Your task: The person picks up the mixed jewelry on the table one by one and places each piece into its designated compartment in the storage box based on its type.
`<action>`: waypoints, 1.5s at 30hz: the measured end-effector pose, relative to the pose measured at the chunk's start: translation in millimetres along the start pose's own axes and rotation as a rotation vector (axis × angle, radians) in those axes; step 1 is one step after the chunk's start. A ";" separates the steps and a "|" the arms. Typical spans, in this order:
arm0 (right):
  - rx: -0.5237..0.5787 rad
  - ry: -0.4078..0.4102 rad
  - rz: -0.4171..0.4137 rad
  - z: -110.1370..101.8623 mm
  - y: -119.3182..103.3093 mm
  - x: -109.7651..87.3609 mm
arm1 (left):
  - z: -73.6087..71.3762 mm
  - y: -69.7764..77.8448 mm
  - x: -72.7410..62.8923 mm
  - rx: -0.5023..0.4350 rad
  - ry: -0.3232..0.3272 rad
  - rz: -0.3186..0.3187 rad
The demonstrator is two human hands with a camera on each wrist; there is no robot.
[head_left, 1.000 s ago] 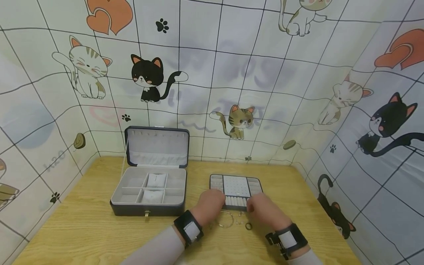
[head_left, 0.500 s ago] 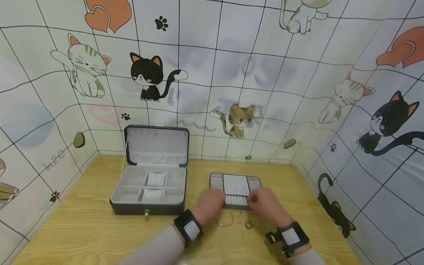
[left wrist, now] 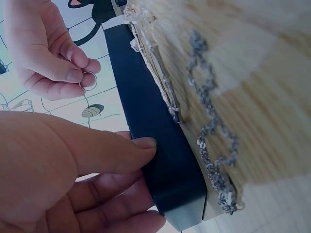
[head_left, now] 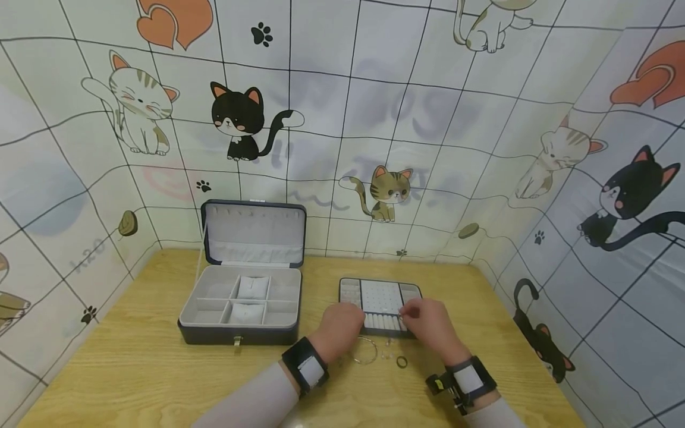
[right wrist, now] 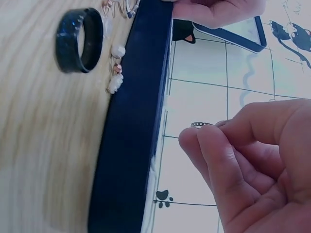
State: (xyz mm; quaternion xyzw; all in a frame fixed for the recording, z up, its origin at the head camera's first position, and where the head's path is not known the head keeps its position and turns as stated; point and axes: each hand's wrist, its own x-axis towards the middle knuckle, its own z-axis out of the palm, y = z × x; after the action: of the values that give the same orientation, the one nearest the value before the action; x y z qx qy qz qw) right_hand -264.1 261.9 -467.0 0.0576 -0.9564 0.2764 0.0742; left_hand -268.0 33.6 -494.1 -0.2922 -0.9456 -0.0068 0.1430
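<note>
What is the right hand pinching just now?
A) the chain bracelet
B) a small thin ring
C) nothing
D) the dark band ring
B: the right hand pinches a small thin ring between its fingertips above the tray, while the dark band ring lies on the table.

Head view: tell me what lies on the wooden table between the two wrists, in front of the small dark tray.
In the head view, loose jewellery lies there: a thin bangle, a dark ring and small pieces too fine to identify, before the dark-rimmed insert tray. The right hand pinches a thin ring.
</note>
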 end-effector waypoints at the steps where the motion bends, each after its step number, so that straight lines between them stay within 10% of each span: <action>1: 0.008 -0.001 0.007 1.2 1.1 0.5 | 0.3 -0.1 0.2 0.003 0.001 0.001; 45: 0.092 0.007 0.067 24.2 10.9 3.9 | 2.6 -2.0 2.3 0.027 -0.005 0.012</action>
State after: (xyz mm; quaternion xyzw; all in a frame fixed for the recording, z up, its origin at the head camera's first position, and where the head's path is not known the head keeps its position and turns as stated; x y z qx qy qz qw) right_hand -272.3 257.8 -492.2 0.0280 -0.9438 0.3227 0.0658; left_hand -271.7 33.5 -495.8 -0.2961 -0.9441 0.0074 0.1446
